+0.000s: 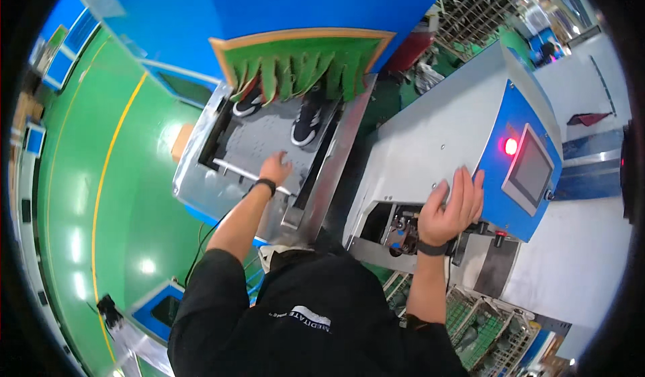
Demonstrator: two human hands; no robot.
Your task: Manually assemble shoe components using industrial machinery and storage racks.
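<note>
My left hand (276,168) reaches over the near end of a grey conveyor belt (255,142), its fingers apart and nothing in them. Just beyond it lies a black shoe with a white sole (308,123), toe toward me. A second black shoe (248,102) lies farther left, partly under green curtain strips (289,74). My right hand (451,207) is raised, fingers stretched out and holding nothing, beside a grey-white machine (437,121). Whether it touches the machine I cannot tell.
A blue housing (322,4) rises behind the curtain. The right-hand machine has a blue panel with a screen (531,169) and a lit red lamp (510,146). Wire racks (470,330) stand at the lower right. A metal frame edge (339,169) borders the belt.
</note>
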